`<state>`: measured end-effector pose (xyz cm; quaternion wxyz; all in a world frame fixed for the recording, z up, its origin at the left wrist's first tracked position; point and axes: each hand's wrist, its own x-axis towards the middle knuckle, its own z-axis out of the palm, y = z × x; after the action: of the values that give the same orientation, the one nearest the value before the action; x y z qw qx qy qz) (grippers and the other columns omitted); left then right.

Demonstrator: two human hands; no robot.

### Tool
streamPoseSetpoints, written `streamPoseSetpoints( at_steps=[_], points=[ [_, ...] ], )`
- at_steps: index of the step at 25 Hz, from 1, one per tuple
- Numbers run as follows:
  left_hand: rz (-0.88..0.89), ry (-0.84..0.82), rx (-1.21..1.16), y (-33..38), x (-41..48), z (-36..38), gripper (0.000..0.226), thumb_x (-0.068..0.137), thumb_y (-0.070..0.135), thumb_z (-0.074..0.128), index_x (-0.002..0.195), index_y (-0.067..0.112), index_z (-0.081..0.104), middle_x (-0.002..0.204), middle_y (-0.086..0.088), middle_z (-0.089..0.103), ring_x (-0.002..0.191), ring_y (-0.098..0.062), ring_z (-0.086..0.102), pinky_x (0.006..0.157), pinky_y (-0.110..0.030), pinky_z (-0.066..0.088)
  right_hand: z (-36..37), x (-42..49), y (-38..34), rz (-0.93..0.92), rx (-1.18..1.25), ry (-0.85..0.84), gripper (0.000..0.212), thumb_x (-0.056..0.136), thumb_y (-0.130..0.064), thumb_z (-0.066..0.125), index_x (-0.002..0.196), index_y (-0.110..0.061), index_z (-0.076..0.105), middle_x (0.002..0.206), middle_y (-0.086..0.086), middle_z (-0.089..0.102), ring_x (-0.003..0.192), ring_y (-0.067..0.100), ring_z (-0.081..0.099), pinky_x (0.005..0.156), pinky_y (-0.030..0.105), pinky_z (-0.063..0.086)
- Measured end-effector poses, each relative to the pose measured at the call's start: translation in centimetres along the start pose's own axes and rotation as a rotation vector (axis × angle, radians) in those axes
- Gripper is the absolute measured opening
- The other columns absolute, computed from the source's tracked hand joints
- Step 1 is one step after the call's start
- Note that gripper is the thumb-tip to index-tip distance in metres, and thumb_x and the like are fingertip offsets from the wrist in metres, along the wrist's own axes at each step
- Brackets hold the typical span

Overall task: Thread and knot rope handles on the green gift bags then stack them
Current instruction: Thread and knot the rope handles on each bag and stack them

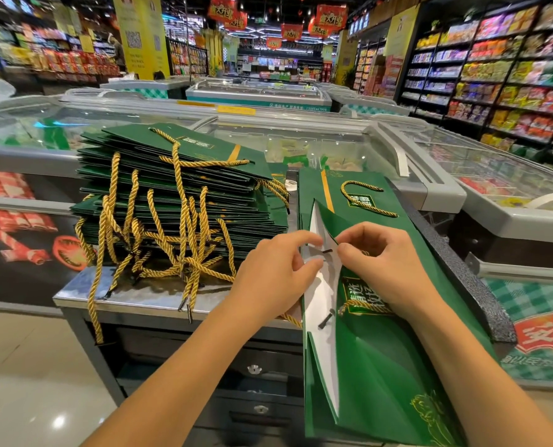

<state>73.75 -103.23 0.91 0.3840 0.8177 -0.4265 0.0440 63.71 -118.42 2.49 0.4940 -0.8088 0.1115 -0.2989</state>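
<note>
Step in hand, judged: feeding rope (352,305) end through upper hole of open gift bag (381,366), which lies at counter (85,285) edge, right of finished stack (172,188).
Right hand (384,262) grip: fingers curled, pinching rope at outer face.
Left hand (278,275) grip: thumb, forefinger half-closed either side of black tip (327,251); contact unclear.
Advice: draw tip well inside, knot snug against lining.
Bag mouth agape, only rope ends within.
Freezer chests (430,175) behind: packaged goods, blurred.

counter (133,300): steel top, front left
freezers (301,137): glass-lidded chests, rows behind counter
shelves (494,75): stocked full, right side
banners (330,16): red, overhead
pillar (141,37): yellow, back left
</note>
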Motion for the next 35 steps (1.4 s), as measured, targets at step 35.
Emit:
streamPoseSetpoints(
  at_steps=[35],
  points=[
    [0.058, -0.146, 0.208, -1.5, -2.0, -1.7, 0.087, 0.07, 0.087, 0.032, 0.143, 0.041, 0.047, 0.106, 0.014, 0.049, 0.103, -0.011, 0.039, 0.098, -0.037, 0.039, 0.7, -0.4, 0.9, -0.308, -0.468, -0.094, 0.013, 0.085, -0.019, 0.068, 0.097, -0.024, 0.072, 0.083, -0.014, 0.068, 0.072, 0.006, 0.062, 0.067, 0.023, 0.05]
  ],
)
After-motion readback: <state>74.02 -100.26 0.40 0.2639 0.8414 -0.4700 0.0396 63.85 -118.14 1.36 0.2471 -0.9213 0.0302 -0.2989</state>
